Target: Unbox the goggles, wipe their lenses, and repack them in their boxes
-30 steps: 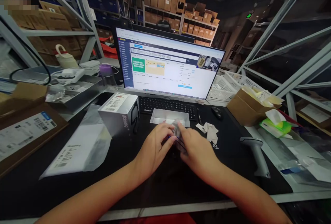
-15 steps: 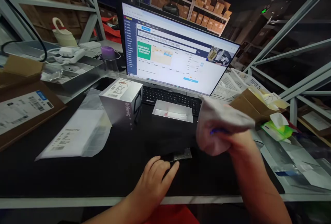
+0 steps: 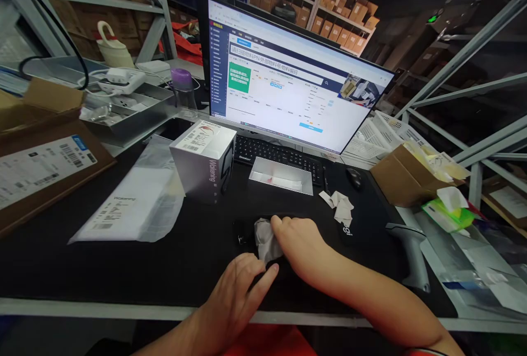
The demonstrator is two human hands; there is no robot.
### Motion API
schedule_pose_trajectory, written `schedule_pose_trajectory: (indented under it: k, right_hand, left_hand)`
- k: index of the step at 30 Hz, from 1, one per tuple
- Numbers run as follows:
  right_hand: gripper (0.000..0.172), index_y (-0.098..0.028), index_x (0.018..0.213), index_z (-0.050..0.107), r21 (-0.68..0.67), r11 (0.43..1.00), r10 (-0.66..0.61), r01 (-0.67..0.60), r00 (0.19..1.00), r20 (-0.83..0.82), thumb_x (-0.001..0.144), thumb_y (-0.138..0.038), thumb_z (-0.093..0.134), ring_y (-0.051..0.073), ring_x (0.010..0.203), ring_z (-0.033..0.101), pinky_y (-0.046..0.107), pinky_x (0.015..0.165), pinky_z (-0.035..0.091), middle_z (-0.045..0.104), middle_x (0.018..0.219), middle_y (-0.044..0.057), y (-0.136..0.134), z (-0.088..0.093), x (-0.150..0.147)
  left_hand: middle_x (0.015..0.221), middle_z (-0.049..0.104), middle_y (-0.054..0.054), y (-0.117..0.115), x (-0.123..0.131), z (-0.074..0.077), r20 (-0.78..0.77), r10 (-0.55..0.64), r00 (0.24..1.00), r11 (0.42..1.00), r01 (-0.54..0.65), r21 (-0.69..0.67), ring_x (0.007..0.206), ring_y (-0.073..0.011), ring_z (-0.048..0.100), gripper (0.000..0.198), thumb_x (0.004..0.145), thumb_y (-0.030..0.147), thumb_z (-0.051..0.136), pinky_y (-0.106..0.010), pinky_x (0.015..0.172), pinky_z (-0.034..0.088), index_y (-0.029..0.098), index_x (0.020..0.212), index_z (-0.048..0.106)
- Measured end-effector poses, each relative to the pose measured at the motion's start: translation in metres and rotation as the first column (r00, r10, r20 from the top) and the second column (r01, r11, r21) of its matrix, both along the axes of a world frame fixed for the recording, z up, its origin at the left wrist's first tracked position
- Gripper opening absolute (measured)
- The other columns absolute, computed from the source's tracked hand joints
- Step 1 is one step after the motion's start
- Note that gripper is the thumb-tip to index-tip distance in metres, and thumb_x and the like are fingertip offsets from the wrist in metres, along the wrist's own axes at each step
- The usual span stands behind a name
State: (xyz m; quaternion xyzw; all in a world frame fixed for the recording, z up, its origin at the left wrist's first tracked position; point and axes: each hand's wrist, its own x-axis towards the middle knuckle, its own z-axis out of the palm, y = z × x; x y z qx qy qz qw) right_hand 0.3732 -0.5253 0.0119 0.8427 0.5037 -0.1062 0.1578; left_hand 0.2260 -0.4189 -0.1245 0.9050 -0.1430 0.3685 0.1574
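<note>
Black matting (image 3: 123, 279) covers the desk I watch through the head camera. Toward its front edge sits the grey cloth (image 3: 267, 241), right next to a dark, glossy item (image 3: 242, 233). I see the right hand (image 3: 302, 249) closed around the cloth; the left hand (image 3: 241, 284) curls by its near end, gripping or not, I cannot tell. Beyond are a pale tray (image 3: 284, 168), keyboard (image 3: 269, 153) and monitor (image 3: 284, 92).

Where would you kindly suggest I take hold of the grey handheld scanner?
I'd take the scanner by its handle, coming from the near desk edge, probably with the right hand: the slim handle points that way, with the wider head at the far end.
</note>
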Motion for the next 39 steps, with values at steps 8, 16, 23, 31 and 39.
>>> schedule_pose_trajectory:
  k: [8,16,23,31,39]
  right_hand:
    - [0.071,-0.019,0.152,0.039,0.26,0.961,0.233,-0.091,0.773,-0.591,0.09,-0.03,0.071,0.025,0.134,0.052,0.037,0.113,0.042,0.054,0.147,0.013,-0.035,0.012,0.037]
    - [0.069,-0.022,0.149,0.043,0.451,0.872,-0.003,0.188,0.925,-0.381,0.088,-0.031,0.073,0.027,0.141,0.045,0.045,0.116,0.041,0.045,0.155,0.012,-0.086,-0.018,-0.017]
    - [0.05,-0.014,0.14,0.051,0.766,0.605,0.329,-0.218,0.944,0.009,0.092,-0.003,0.054,0.022,0.144,0.042,0.038,0.113,0.046,0.055,0.145,0.016,-0.095,-0.068,-0.043]
    - [0.059,-0.017,0.144,0.042,0.755,0.645,0.196,-0.116,0.981,-0.017,0.087,-0.004,0.053,0.025,0.142,0.044,0.051,0.113,0.046,0.057,0.144,0.014,-0.108,-0.081,-0.032]
    - [0.123,-0.016,0.157,0.018,0.746,0.665,0.004,-0.019,1.0,0.022,0.06,-0.04,0.09,0.046,0.144,0.028,0.07,0.113,0.026,0.027,0.158,0.027,-0.088,-0.056,-0.018]
  left_hand:
    - [0.111,0.063,-0.015,0.004,0.007,0.017,-0.042,0.276,0.96,0.961,-0.275,0.023,0.104,-0.0306,0.059,0.022,0.094,0.02,0.047,-0.049,0.093,0.048,0.01,0.108,0.06]
    - [0.135,0.058,-0.02,0.007,0.008,0.015,-0.06,0.241,0.969,0.968,-0.244,-0.055,0.126,-0.03,0.052,0.033,0.09,0.024,0.057,-0.047,0.11,0.036,0.008,0.12,0.055]
    - [0.133,0.065,-0.001,0.002,0.023,0.037,-0.131,0.043,0.99,0.995,-0.055,-0.085,0.114,-0.023,0.056,0.021,0.087,0.02,0.061,-0.04,0.101,0.034,0.024,0.107,0.063]
    - [0.163,0.021,-0.022,0.021,0.05,0.058,-0.277,-0.021,0.961,0.997,0.041,0.063,0.148,-0.0414,0.025,0.095,0.066,0.03,0.085,-0.063,0.117,0.023,0.017,0.147,0.037]
    - [0.134,0.055,-0.015,0.019,0.069,0.062,-0.343,-0.089,0.935,0.993,0.058,-0.099,0.126,-0.0333,0.052,0.108,0.06,0.016,0.083,-0.054,0.109,0.045,0.02,0.151,0.026]
